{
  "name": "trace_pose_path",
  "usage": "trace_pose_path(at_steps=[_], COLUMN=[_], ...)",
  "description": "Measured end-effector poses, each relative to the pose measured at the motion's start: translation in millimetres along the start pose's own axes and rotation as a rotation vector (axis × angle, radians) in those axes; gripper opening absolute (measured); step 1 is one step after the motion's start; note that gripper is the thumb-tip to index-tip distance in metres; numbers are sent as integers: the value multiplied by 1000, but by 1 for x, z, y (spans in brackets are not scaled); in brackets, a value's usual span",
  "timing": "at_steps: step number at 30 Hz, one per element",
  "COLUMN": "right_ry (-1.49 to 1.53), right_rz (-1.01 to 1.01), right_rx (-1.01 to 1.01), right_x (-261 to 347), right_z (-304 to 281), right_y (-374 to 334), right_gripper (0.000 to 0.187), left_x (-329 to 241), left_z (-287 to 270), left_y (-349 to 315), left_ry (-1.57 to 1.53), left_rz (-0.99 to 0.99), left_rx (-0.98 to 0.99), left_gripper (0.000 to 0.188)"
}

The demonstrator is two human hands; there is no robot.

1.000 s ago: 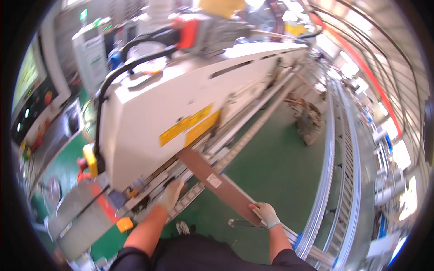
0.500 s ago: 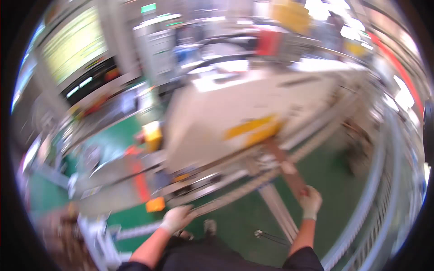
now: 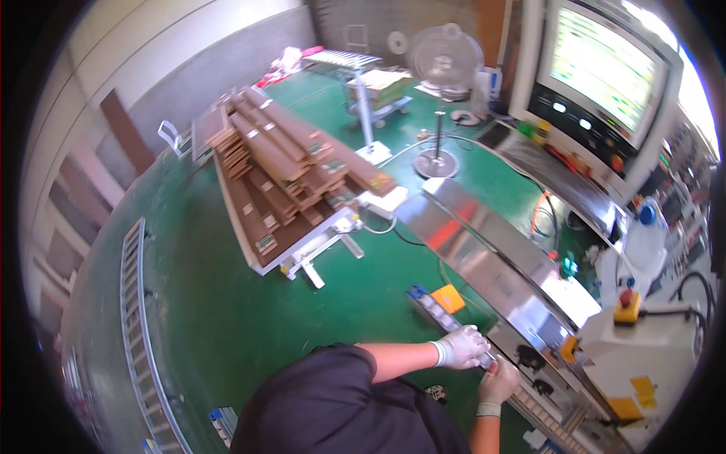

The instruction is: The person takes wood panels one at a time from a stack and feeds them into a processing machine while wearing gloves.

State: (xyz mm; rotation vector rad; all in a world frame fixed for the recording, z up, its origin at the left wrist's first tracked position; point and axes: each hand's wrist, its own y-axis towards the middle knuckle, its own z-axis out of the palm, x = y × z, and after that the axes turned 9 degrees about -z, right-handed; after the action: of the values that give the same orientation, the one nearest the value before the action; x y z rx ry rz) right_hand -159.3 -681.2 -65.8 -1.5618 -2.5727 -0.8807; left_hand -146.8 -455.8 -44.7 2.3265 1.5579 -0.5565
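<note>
My left hand (image 3: 463,346), in a pale glove, reaches across to the right and lies over a narrow roller rail (image 3: 442,314) along the machine's front. Its fingers are bent and close together. My right hand (image 3: 499,380), gloved too, is just nearer and to the right, nearly touching the left. Its fingers are curled, with a reddish spot at the thumb side. Something small and greyish shows between both hands; I cannot make out whether it is part of the rail.
Brown boards (image 3: 272,147) are stacked on a white-framed cart at the far left. A shiny metal table (image 3: 491,250) lies beyond my hands. A control screen (image 3: 605,53), a standing fan (image 3: 446,60) and an emergency-stop box (image 3: 627,306) stand around. A ladder-like roller track (image 3: 136,325) lies left.
The view has swung to the left. My right hand gripped a long brown board before; it no longer shows there. My hands, wide apart earlier, are now close together on the rail.
</note>
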Motion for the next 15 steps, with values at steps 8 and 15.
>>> trace_pose_path(at_steps=[8,15], right_ry=[-225,-269], right_rz=[254,202], right_rx=[112,168], right_x=[26,61], right_z=[23,68], right_y=[12,35], right_gripper=[38,47], left_x=[235,478], left_z=[-82,-95], left_y=[-196,-438], left_ry=[-206,13], left_rz=[-628,-1588], left_rx=[-311,-1296], left_gripper=[46,37])
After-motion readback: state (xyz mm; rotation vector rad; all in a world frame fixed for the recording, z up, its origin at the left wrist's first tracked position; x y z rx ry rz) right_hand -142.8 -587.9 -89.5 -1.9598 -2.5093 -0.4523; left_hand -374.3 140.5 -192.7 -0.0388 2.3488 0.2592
